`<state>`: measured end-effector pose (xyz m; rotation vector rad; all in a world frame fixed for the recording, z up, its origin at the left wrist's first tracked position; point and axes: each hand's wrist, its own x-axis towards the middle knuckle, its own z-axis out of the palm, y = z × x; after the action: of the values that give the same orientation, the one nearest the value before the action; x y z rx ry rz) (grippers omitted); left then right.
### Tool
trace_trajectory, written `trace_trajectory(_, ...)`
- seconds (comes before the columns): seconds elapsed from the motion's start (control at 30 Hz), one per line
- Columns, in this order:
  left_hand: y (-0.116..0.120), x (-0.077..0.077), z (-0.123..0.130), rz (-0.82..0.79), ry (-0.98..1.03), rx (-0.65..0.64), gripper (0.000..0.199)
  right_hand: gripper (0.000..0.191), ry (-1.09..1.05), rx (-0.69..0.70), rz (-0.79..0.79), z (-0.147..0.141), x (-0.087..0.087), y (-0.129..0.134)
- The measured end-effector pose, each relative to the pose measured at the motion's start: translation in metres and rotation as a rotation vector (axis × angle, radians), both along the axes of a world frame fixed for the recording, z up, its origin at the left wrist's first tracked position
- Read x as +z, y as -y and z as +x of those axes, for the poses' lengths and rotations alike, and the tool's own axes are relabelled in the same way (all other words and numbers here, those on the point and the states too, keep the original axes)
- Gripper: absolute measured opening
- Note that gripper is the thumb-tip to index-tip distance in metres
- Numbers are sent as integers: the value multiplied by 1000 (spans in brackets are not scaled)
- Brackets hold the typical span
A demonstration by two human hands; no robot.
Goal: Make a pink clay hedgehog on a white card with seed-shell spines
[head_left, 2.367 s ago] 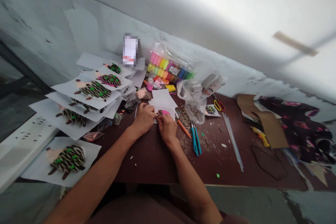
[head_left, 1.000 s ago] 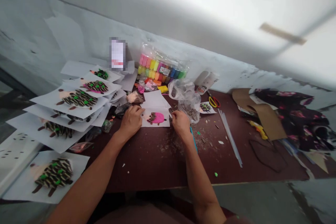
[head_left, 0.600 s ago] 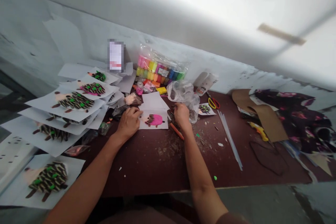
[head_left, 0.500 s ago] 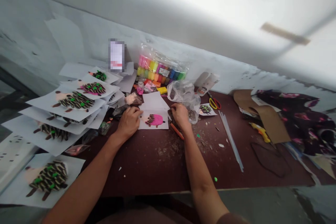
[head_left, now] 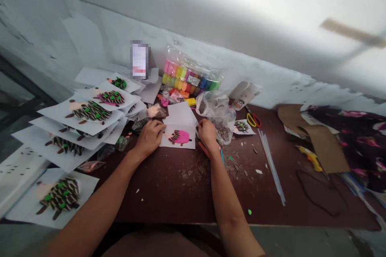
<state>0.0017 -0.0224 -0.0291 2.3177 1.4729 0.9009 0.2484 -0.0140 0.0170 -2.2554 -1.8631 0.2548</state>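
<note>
Since the left hand [head_left: 149, 138] lies flat with its fingertips at the edge of the white paper card [head_left: 177, 142], that open grip looks meant to pin the sheet steady on the dark wooden surface [head_left: 169, 192]. On the card sits a pink clay hedgehog body [head_left: 181, 137] set with a few dark seeds. Just right of the card, the right hand [head_left: 208, 135] curls inward beside a loose heap of sunflower seeds [head_left: 224, 134], probably kept close for easy picking; whether that grip closes on anything, I cannot tell. Beyond the card lies a bag of coloured modelling clay [head_left: 189, 78], and left of the card, seed-covered hedgehog pictures [head_left: 87, 111] overlap, perhaps spread out to dry.
</note>
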Motion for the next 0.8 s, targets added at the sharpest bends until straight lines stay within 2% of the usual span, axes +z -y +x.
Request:
trace_trajectory(0.17, -1, -3, -1, 12, -1, 2, 33, 22, -41, -21, 25, 5, 4, 4)
trace_trajectory(0.4, 0, -4, -1, 41, 0, -5, 32, 32, -190, -48, 158, 9, 12, 10)
trace_trajectory(0.5, 0, -4, -1, 31, 2, -8, 32, 31, -380, -8, 204, 7, 9, 15)
trace_trajectory(0.67, -1, -3, -3, 9, -8, -22, 33, 29, -790, 30, 220, -1, -9, 22)
trace_trajectory(0.8, -1, -4, -3, 13, -7, -18, 33, 23, -931, 8, 268, -5, -16, 26)
